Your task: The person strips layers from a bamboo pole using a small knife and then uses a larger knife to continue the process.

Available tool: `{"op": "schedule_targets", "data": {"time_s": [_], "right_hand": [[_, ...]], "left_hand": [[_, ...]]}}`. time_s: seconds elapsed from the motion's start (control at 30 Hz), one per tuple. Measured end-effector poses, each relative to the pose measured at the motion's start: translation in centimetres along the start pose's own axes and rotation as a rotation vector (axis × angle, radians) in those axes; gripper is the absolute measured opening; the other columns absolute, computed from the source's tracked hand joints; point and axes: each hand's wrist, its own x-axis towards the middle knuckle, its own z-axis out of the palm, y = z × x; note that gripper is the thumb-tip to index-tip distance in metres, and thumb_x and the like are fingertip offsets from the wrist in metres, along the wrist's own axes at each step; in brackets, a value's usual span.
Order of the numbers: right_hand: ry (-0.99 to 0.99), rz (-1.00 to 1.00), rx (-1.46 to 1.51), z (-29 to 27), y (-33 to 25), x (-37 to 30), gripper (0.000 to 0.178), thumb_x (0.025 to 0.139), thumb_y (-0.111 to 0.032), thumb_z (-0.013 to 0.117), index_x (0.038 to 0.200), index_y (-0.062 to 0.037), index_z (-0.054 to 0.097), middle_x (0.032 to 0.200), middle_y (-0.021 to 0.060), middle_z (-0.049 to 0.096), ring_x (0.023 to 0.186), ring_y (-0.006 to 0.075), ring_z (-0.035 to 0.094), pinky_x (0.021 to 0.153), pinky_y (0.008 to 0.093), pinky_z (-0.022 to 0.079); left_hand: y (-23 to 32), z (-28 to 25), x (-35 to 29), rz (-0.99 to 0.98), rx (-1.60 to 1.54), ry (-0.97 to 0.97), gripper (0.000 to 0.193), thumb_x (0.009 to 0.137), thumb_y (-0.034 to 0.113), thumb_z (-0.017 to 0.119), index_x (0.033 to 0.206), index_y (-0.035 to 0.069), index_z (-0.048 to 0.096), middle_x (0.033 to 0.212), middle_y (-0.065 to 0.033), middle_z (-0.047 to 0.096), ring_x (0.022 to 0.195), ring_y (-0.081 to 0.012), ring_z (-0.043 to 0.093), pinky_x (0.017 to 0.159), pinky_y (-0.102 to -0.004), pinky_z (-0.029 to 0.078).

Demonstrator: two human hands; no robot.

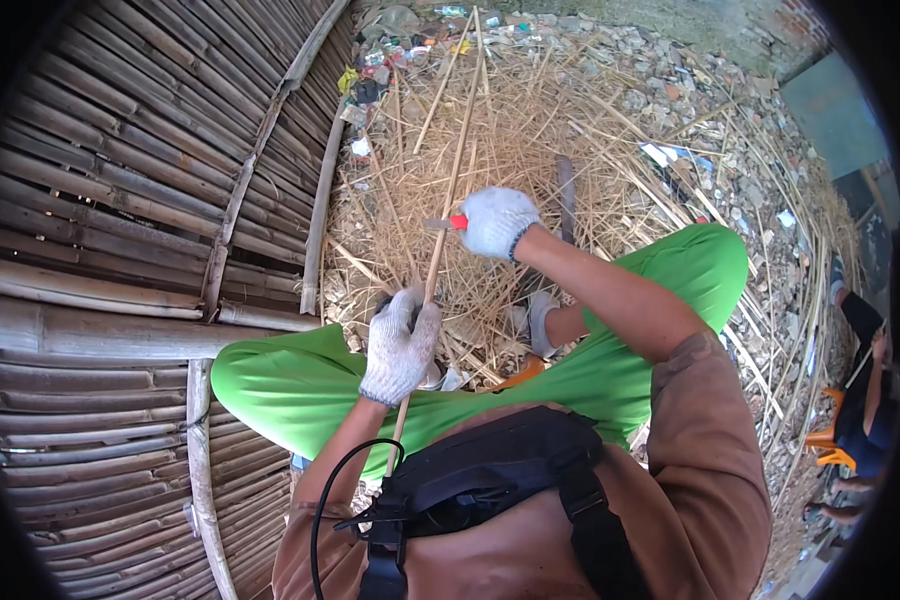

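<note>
A long, thin bamboo strip (pixel 459 165) runs from beside my lap out over the straw-like shavings. My left hand (pixel 400 340), in a white knit glove, is closed around its lower part between my knees. Farther along the strip, my right hand (pixel 498 220), gloved as well, grips a knife (pixel 458 222) with a red handle. Its short blade points left and lies across the strip; whether it bites into the bamboo I cannot tell. The fingers of my right hand are mostly hidden behind the back of the glove.
A slatted bamboo wall (pixel 140 190) stands close on my left. Shavings (pixel 530 110) cover the ground ahead, with rubble (pixel 660 95) and litter beyond. Loose strips (pixel 770 375) lie to the right. Another person (pixel 865 370) sits at the far right by an orange stool (pixel 825 440).
</note>
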Motion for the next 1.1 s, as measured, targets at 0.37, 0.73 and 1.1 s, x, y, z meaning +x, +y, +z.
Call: {"op": "schedule_targets", "data": {"time_s": [0.37,0.73,1.1], "right_hand": [[0.094,0.358,0.049,-7.5,7.2,3.5,0.036,0.094,-0.029,0.065,0.115,-0.0052,0.082,0.119,0.0219,0.08,0.11,0.0375,0.079,0.094,0.0504,0.064],[0.364,0.805,-0.083,-12.1,31.9,3.4,0.049,0.098,-0.037,0.062,0.13,-0.0037,0.078,0.138,0.0233,0.074,0.129,0.0403,0.072,0.106,0.0515,0.058],[0.098,-0.011,0.17,-3.7,0.8,-0.8,0.039,0.094,-0.044,0.062,0.096,-0.0084,0.079,0.098,0.0222,0.078,0.097,0.0422,0.077,0.088,0.0529,0.061]], "left_hand": [[2.1,-3.9,-5.7,-0.048,-0.001,-0.193,0.032,0.105,0.015,0.067,0.133,0.0,0.069,0.08,-0.0121,0.07,0.069,-0.0178,0.066,0.067,-0.0355,0.056],[0.8,-4.9,-11.0,-0.203,-0.073,-0.153,0.034,0.105,0.019,0.069,0.135,0.002,0.07,0.085,-0.0145,0.072,0.079,-0.0237,0.072,0.078,-0.0377,0.059],[-0.5,-1.2,0.4,-0.537,-1.182,-0.238,0.038,0.113,0.029,0.063,0.135,-0.002,0.056,0.086,-0.0006,0.054,0.058,-0.0073,0.049,0.048,-0.0224,0.04]]}}
